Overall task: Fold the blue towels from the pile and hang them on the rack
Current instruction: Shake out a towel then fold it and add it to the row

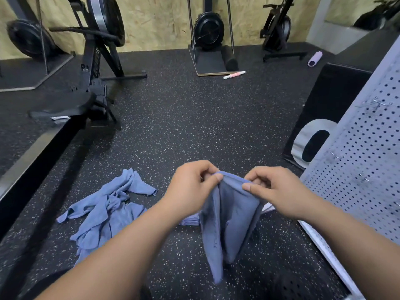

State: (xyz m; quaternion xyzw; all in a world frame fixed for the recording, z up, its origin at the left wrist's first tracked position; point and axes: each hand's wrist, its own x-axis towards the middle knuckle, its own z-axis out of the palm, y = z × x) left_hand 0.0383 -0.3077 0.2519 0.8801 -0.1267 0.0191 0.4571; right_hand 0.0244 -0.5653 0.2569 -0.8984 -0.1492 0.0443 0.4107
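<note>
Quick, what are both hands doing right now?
Left hand: closed, pinching the hanging blue cloth towel by its top edge.
Right hand: closed, pinching the same towel.

big silver "0" on side of black box, right edge hidden.

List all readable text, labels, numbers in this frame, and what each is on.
"0" (or "O"): large silver mark on black box.
White label on rower: blurred, unreadable.
Small white spot on far-right machine: too small to read.
No text on towel, pile, pegboard.
</note>
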